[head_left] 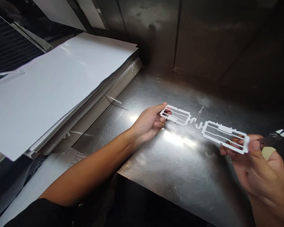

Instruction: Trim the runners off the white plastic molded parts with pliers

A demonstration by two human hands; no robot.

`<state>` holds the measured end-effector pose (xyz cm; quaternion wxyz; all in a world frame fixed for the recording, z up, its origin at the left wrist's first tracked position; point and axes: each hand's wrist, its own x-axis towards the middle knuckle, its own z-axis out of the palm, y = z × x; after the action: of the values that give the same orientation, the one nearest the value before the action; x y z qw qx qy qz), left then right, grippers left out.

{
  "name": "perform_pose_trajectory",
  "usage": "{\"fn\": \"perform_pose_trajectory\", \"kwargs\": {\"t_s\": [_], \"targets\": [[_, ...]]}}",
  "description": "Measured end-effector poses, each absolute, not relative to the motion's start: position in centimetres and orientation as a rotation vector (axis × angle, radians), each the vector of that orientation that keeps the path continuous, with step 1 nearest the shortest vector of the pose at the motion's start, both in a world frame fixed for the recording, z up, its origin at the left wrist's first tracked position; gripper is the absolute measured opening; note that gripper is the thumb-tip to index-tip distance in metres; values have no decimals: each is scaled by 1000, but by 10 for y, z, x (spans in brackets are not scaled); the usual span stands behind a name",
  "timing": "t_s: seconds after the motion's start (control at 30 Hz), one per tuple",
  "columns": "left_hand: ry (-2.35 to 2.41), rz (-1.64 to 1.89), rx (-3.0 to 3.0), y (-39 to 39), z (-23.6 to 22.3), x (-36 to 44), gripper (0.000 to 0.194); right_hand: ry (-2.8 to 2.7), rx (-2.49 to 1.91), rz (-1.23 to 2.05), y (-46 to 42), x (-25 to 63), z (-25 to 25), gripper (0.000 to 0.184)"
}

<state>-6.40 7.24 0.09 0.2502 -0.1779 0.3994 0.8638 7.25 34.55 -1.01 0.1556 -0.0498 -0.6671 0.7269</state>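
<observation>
Two white plastic frames, joined by a curved sprue (198, 125) with a thin upright stem, hang over the metal table between my hands. My left hand (150, 121) pinches the outer end of the left frame (177, 120). The right frame (223, 130) is gripped at its far end by the thumb and fingers of my right hand (262, 170). Tucked in that same hand are side cutters (273, 137) with dark jaws and a pale yellow handle, their tips pointing up and right. Part of the cutters' handles is hidden by the palm.
A tall stack of sheets topped with a large white sheet (61, 72) occupies the left side. Thin white sprue pieces (114, 100) stick out from its side. Dark metal panels (203, 37) rise behind the shiny table (161, 176), whose front edge is near me.
</observation>
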Motion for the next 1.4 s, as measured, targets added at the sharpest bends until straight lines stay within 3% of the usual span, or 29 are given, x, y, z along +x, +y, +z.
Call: {"fn": "perform_pose_trajectory", "kwargs": {"t_s": [0.87,1.1,1.3,1.4], "targets": [[1096,2483,-316,64,-1,-67,13,-2039,-266,1742,349,73,-14,25],[1139,2399,-259,66,-4,-64,43,-1936,-281,1721,355,68,-7,32],[1237,2214,8,65,-12,-62,26,-1879,-312,1702,356,61,-8,34],[1276,2149,117,64,-18,-58,26,-1878,-348,1586,355,59,-8,37]]}}
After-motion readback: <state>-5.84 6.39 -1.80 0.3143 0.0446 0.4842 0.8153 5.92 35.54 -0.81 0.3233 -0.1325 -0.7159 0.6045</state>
